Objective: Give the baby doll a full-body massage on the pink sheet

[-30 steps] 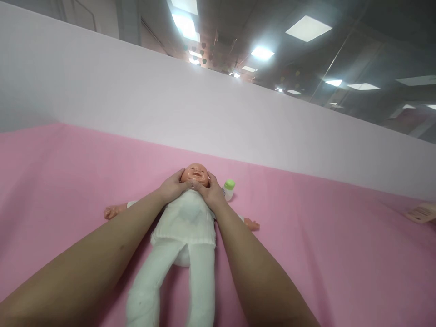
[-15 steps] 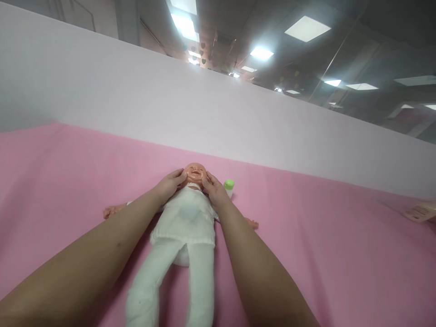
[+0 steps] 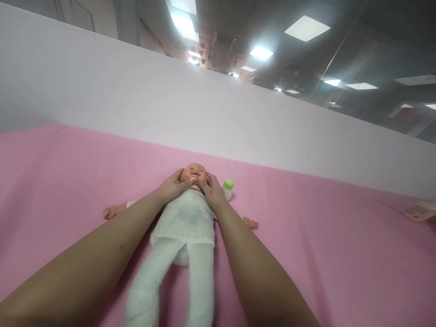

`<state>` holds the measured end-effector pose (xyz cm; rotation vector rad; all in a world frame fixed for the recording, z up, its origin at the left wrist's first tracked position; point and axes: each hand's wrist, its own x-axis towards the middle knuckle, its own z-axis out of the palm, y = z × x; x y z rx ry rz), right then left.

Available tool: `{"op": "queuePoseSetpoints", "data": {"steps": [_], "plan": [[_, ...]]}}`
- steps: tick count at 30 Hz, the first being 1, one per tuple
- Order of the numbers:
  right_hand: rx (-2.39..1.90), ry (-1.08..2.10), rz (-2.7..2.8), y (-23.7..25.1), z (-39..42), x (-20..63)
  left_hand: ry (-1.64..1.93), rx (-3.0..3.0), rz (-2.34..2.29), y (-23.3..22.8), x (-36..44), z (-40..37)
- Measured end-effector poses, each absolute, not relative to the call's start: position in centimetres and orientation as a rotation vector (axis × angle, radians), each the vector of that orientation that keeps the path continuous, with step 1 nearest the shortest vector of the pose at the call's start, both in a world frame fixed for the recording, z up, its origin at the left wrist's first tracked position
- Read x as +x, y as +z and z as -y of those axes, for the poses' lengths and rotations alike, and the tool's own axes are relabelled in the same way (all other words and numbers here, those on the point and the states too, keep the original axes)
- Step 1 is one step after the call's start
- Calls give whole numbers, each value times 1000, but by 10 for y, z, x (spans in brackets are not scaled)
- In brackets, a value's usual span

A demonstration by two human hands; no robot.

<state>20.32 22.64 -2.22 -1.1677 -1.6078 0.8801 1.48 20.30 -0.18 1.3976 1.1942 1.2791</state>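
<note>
A baby doll [image 3: 185, 227] in white clothes lies on its back on the pink sheet [image 3: 323, 254], head away from me, arms spread. My left hand [image 3: 172, 187] cups the left side of the doll's head [image 3: 195, 173], thumb on its cheek. On the other side my right hand [image 3: 211, 190] presses against the head, with the thumb at the chin. Both forearms run along the doll's body.
A small bottle with a green cap [image 3: 228, 188] stands just right of the doll's head, close behind my right hand. A pale object [image 3: 421, 211] lies at the sheet's far right edge. A white partition wall [image 3: 136, 104] rises behind the sheet.
My thumbs slid outward over the doll's cheeks and have come back together near its chin. The doll's body and the bottle have stayed put.
</note>
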Motion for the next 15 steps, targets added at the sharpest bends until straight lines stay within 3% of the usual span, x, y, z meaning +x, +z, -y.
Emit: {"op": "queuePoseSetpoints", "data": {"steps": [6, 15], "plan": [[-1331, 845, 1626, -14, -217, 199, 1229, 1510, -1244, -2, 12, -203], [-1076, 1064, 1501, -23, -226, 203, 1286, 1465, -1194, -4, 14, -203]]}}
